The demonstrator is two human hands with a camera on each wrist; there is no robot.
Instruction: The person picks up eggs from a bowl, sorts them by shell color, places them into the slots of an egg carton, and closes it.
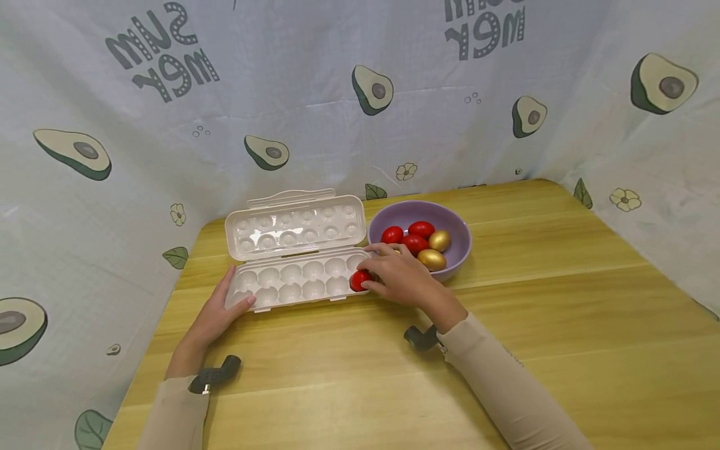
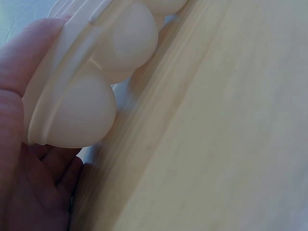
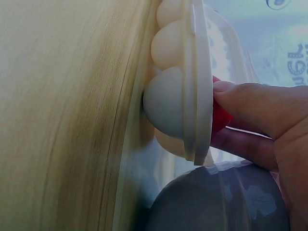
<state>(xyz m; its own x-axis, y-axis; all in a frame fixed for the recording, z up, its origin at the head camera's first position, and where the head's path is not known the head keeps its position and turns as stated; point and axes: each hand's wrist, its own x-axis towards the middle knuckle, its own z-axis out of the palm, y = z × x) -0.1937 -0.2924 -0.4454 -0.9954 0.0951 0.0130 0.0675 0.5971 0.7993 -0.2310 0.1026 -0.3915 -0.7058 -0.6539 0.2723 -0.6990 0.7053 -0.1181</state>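
A white plastic egg carton point(image 1: 314, 290) lies with its lid point(image 1: 295, 225) folded back. My left hand point(image 1: 216, 309) grips its left end, the thumb over the rim and the other fingers curled beneath, as the left wrist view shows. At the opposite end, my right hand point(image 1: 402, 275) pinches a red egg point(image 1: 360, 280) that sits in the front corner cup. In the right wrist view, thumb and fingers close around this red egg point(image 3: 220, 113) just above the rim. The other visible cups hold no eggs.
A purple bowl point(image 1: 462, 240) stands right of the carton, holding several red eggs point(image 1: 415, 243) and gold eggs point(image 1: 432, 259); the right hand partly covers its front left. Behind the wooden table point(image 1: 315, 387) hangs an avocado-print curtain point(image 1: 326, 81).
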